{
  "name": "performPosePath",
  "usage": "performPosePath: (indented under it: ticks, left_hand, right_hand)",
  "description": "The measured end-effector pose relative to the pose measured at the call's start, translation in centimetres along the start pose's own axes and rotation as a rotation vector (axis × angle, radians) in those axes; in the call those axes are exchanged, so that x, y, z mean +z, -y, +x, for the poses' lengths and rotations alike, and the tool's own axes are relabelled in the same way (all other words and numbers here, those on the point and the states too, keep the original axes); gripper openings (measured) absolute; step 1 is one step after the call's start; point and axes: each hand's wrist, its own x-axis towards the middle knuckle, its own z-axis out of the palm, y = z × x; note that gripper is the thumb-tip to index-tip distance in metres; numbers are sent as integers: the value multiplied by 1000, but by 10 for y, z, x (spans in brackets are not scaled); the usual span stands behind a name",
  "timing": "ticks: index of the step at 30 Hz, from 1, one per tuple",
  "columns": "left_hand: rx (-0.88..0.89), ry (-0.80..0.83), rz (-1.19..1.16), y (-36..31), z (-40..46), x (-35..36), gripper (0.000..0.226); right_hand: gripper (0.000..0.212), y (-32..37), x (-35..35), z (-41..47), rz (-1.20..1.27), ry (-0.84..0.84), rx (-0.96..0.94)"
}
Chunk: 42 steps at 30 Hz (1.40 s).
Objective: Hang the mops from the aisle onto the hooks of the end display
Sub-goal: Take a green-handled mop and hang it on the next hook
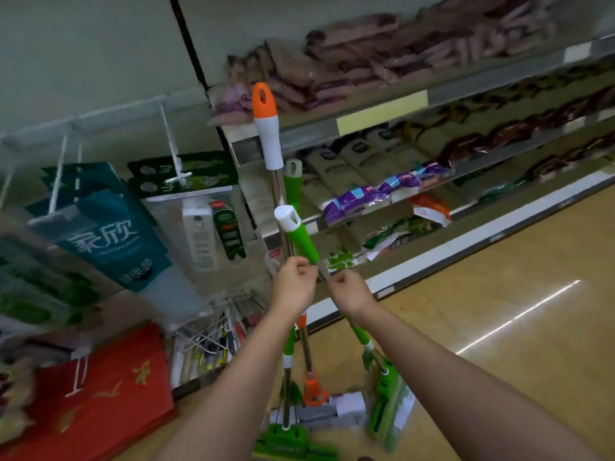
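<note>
Mops stand unhung on the floor: the left hand (294, 282) clamps two upright handles, orange-capped mop (266, 124) tallest, while the right hand (349, 291) grips the tilted green mop (298, 237). Up-left of both grips, the white hook (173, 151) waits.

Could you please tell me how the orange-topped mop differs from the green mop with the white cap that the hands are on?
The orange-topped mop stands nearly upright and reaches higher; the green mop with the white cap tilts, its top lower. The first has an orange cap over a white grip, the second a white cap over a green grip. The left hand and right hand meet at the tilted one's shaft. Both have a hanging hole and a metal shaft.
</note>
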Motion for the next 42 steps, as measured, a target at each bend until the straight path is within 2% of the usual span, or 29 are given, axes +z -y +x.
performPosePath:
  ticks: [2, 3, 5, 9, 13, 20, 24, 28, 31, 35, 42]
  left_hand:
    - [-61, -14, 7, -6, 13, 13, 36]
    - [-85, -19, 1, -10, 20, 18, 38]
    - [-118, -74, -5, -12, 39, 26, 24]
    - [-178, -231, 8, -12, 62, 38, 35]
    - [-230, -280, 68, 0, 66, 40, 51]
    - [-43, -174, -200, 1, 66, 40, 42]
    - [16, -147, -236, 0, 54, 57, 46]
    - [51, -130, -285, -3, 41, 78, 46]
    - [90, -176, -300, -3, 36, 86, 47]
    - [175, -209, -256, 2, 28, 90, 49]
    - [358, -144, -299, -27, -10, 92, 50]
  right_hand:
    - [13, -9, -6, 13, -31, 23, 16]
    - [18, -13, -8, 21, -40, 32, 19]
    - [26, -16, -11, 34, -71, 48, 10]
    - [40, -14, -9, 60, -53, 91, -28]
    - [48, -13, 3, 82, -101, 141, -87]
    - [54, -27, 19, 102, -132, 206, -155]
    - [58, -60, 13, 109, -332, 220, -128]
    - [47, -86, -1, 111, -427, 252, -45]
    - [39, -86, -6, 110, -452, 252, -33]
    - [33, -86, -16, 103, -531, 280, -82]
    - [30, -80, -62, 67, -589, 307, -180]
